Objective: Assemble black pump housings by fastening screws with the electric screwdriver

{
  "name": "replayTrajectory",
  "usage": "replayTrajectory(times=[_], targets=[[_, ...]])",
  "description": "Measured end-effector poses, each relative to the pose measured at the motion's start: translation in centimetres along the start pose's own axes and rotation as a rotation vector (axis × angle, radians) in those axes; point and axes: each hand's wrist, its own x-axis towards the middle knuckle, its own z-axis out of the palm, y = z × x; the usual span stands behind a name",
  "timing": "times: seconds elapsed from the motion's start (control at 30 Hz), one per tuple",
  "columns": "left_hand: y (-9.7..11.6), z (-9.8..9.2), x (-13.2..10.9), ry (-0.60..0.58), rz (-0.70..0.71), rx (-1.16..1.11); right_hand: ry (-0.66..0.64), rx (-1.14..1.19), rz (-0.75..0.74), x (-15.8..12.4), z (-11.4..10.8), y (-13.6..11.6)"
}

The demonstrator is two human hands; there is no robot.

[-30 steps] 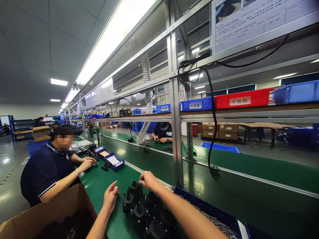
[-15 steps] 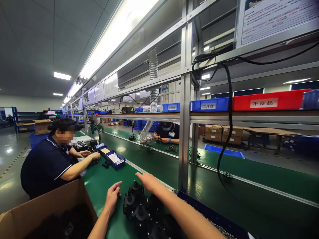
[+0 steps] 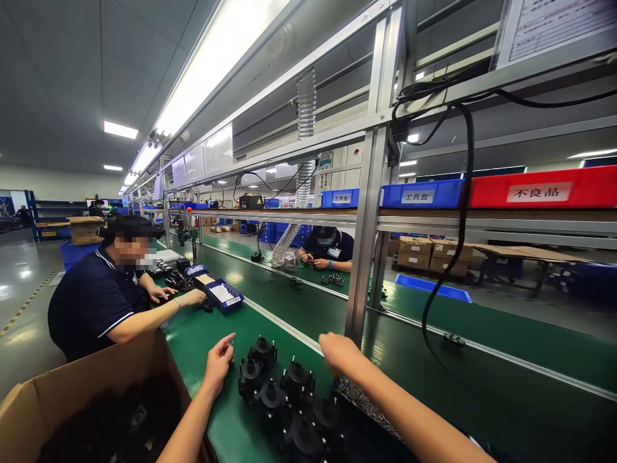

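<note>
My left hand pinches something tiny beside the black parts at lower centre; my right hand hovers loosely curled, holding nothing I can see. By my reckoning the parts remain unfitted, so most work is left

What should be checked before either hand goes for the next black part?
1. Left hand free: cannot tell, its fingers pinch together, perhaps on something tiny.
2. Right hand free: ok, nothing seen in it, though the fingers face away.
3. Round black plastic parts with raised centre hubs within reach: ok, clustered upright on the green mat between the hands.
4. Open brown cardboard box at the left: ok, dark parts lie inside.
5. Blue tray of small metal pins under the right forearm: cannot tell, mostly hidden.
</note>
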Motion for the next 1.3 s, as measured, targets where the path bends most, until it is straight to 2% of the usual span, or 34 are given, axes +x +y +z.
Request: replayTrajectory(times=[0.1, 0.2, 0.37, 0.6, 0.7, 0.8, 0.97, 1.07, 1.17, 1.3], targets=[[-0.2, 0.3, -0.2, -0.028, 0.023, 0.033, -0.07, 0.042, 0.054, -2.8, 1.6, 4.3], [-0.1, 0.8, -0.4, -0.033, 0.062, 0.073, -0.062, 0.117, 0.041, -4.9, 3.1, 6.7], [0.5, 1.8, -0.7, -0.06, 0.135, 0.136, -0.005, 0.233, -0.008, -6.8, 3.7, 7.6], [0.2, 3.1, -0.3, -0.09, 0.204, 0.163, 0.167, 0.277, 0.001, -6.7, 1.0, 7.3], [0.0, 3.2, -0.2, -0.11, 0.226, 0.2, 0.237, 0.33, -0.037, -5.3, -0.3, 5.6], [0.2, 3.0, -0.4, -0.131, 0.264, 0.248, 0.246, 0.431, -0.133, -3.3, -0.8, 2.0], [1.0, 2.6, -0.8, -0.203, 0.351, 0.299, 0.203, 0.543, -0.246, 0.3, 0.5, -6.2], [1.3, 2.4, -0.9, -0.24, 0.378, 0.31, 0.191, 0.535, -0.249, 1.8, 1.5, -9.5], [1.3, 2.3, -0.9, -0.249, 0.385, 0.318, 0.185, 0.5, -0.227, 2.7, 1.9, -10.9], [0.8, 2.2, -0.7, -0.24, 0.362, 0.326, 0.159, 0.438, -0.215, 2.8, 2.1, -11.1]])
